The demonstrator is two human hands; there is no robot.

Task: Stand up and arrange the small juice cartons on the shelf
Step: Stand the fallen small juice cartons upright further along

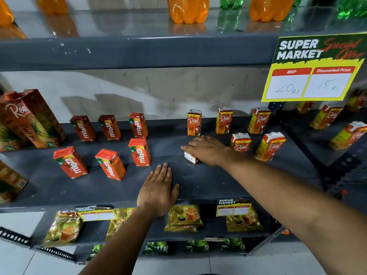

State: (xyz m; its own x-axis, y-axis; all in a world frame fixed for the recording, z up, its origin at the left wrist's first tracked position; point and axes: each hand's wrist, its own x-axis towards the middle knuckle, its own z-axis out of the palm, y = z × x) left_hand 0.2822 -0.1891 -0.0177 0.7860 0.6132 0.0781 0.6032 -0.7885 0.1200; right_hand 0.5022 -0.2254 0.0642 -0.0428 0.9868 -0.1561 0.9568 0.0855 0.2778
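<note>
Grey supermarket shelf (198,181), middle tier: most small juice cartons already stand in two rows, so the step in hand looks like righting the last one. The right hand (206,150) lies over a fallen carton (191,158) at about 1 o'clock from the left hand (158,190), fingers (187,148) curled loosely onto it (grip not yet firm, I judge). Left fingers are spread flat on the shelf, holding nothing. Next: pinch, tip upright, align with the row.
</note>
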